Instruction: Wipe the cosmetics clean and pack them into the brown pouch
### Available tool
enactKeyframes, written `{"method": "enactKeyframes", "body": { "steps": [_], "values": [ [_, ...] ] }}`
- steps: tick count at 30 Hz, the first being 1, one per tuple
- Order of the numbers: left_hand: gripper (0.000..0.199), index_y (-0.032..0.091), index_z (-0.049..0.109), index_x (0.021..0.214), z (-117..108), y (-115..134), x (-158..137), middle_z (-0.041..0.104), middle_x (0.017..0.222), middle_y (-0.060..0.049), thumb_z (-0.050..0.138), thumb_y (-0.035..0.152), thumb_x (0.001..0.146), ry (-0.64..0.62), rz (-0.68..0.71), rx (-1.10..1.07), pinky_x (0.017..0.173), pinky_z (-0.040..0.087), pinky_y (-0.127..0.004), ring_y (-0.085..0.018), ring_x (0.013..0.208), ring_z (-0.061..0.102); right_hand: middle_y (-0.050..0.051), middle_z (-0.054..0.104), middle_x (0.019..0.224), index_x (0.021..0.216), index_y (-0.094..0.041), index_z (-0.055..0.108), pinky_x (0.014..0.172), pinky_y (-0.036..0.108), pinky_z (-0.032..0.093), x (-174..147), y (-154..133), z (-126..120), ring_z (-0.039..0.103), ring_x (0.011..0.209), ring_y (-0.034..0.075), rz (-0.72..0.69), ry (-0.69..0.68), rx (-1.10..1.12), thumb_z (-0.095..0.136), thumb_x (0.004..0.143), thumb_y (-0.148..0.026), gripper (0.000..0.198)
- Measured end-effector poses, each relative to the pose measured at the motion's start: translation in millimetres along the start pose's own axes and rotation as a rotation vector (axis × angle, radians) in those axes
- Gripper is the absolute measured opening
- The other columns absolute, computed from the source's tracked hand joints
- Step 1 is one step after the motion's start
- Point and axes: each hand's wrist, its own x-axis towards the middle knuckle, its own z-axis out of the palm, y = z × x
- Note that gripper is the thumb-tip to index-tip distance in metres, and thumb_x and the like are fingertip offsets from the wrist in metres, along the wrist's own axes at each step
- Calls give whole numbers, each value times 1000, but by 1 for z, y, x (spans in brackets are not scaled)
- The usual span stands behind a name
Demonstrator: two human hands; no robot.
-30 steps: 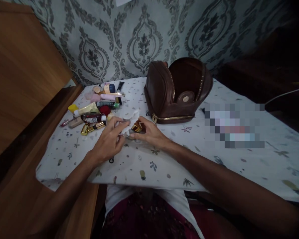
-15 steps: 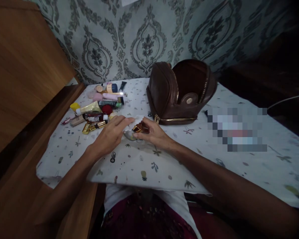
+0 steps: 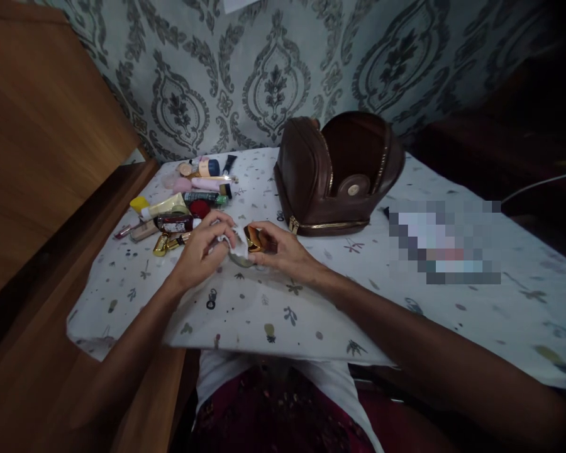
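Observation:
My left hand (image 3: 204, 249) has its fingers curled around a crumpled white tissue (image 3: 238, 244). Just to the right, my right hand (image 3: 288, 253) grips a small shiny gold cosmetic item (image 3: 253, 240) between thumb and fingers. Its exact kind is hard to make out. The tissue is up against its left side, both held low over the patterned cloth. Part of a greyish-green shape (image 3: 240, 260) shows under the tissue; I cannot tell if it is held or printed on the cloth. Left of my left hand lie a gold cap (image 3: 160, 245) and a dark red bottle (image 3: 174, 223).
An unzipped brown leather bag (image 3: 306, 176) stands behind my hands. Several cosmetics, including a cream tube (image 3: 167, 206) and a pink sponge (image 3: 182, 184), lie at the left. A blurred-out object (image 3: 441, 242) lies on the right. A wooden panel (image 3: 47, 113) borders the left side.
My left hand has drawn slightly left and its fingers have curled in with the tissue. The gold item in my right hand has turned and moved a little left, showing more of itself.

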Motion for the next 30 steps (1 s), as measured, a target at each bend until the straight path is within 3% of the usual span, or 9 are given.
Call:
{"method": "enactKeyframes", "body": {
  "steps": [5,10,15,18,24,30],
  "values": [
    [29,20,43,64,11,2,-5,54,91,-5,58,30,86,60,-47,53,82,45,-33,-20,94,55,0,61,93,120,-21,57,75,31,47,1,1,0,57,81,16,8,19,-31,79,68,-40,59],
    [9,21,46,86,20,-4,-8,57,101,-5,52,15,83,102,-29,101,76,45,-30,-19,97,55,1,64,97,117,-22,58,84,34,49,3,6,0,61,87,17,18,9,73,81,65,-40,60],
    [28,20,47,108,20,-14,-11,59,117,-9,51,13,81,145,-129,30,92,45,-36,-22,110,56,1,66,99,116,-22,59,87,37,50,4,6,-1,64,91,19,56,19,143,82,63,-39,60],
    [24,19,53,107,17,-19,-10,62,118,-9,53,17,83,124,-151,6,96,45,-38,-23,113,57,1,66,96,116,-23,58,85,38,51,4,5,-1,64,87,19,88,27,172,82,64,-38,59],
    [16,21,65,100,16,-23,-12,68,109,-7,57,21,87,128,-27,26,95,48,-38,-22,106,63,-1,62,85,115,-24,57,83,39,51,5,7,-1,62,79,17,82,47,137,82,64,-37,58],
    [30,21,66,111,24,-14,-22,67,116,-10,47,12,90,114,239,74,97,49,-39,-22,114,62,-3,58,80,113,-21,56,79,36,50,6,9,-2,60,74,15,65,60,109,81,63,-38,58]
  ]
}}
